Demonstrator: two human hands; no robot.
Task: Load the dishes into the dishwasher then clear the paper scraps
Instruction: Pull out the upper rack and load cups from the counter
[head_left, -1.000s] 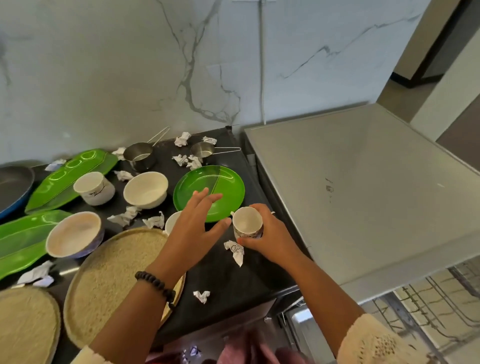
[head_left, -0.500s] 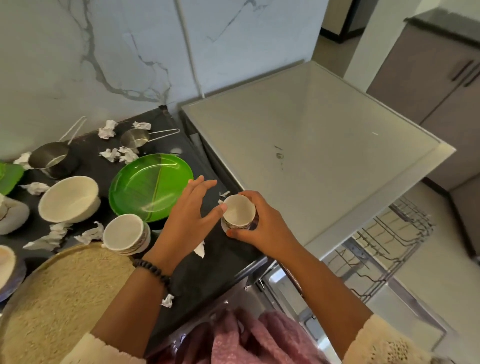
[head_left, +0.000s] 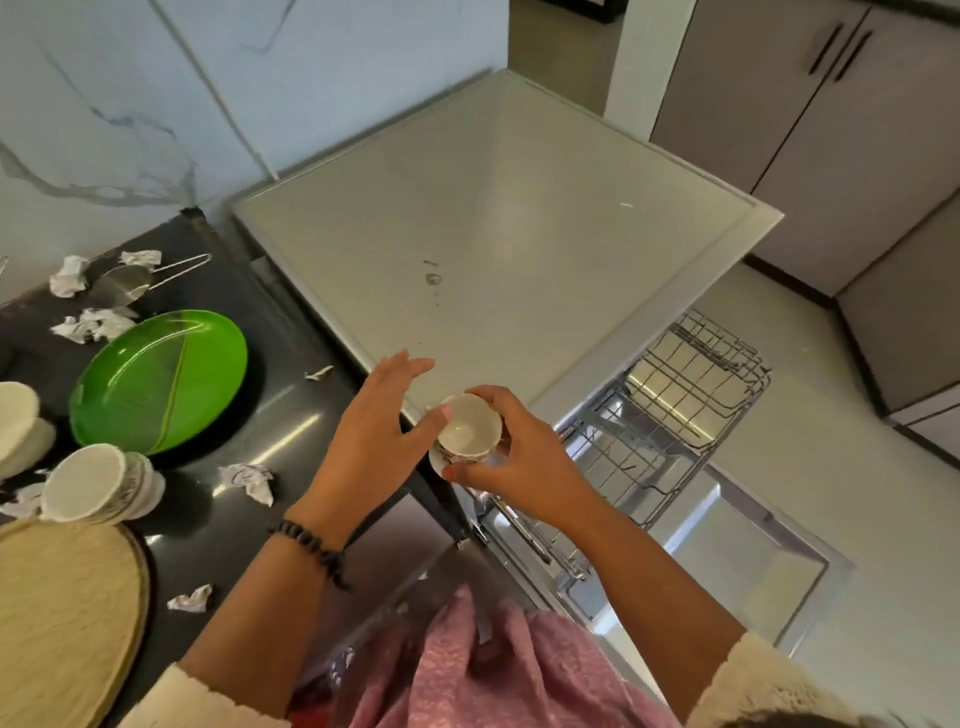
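On the dark counter (head_left: 223, 525) at the far left lie a woven mat (head_left: 62, 613), a second cup (head_left: 88, 480) on its side, a green plate (head_left: 156, 379) and several crumpled paper scraps (head_left: 248, 480). The left hand (head_left: 371, 441) is spread with straight fingers, its thumb touching the rim of a small patterned cup (head_left: 470, 431). The right hand (head_left: 514, 462) grips this cup at the counter edge. Further right, the dishwasher rack (head_left: 670, 415) is pulled out over the open door; it seems to hold nothing.
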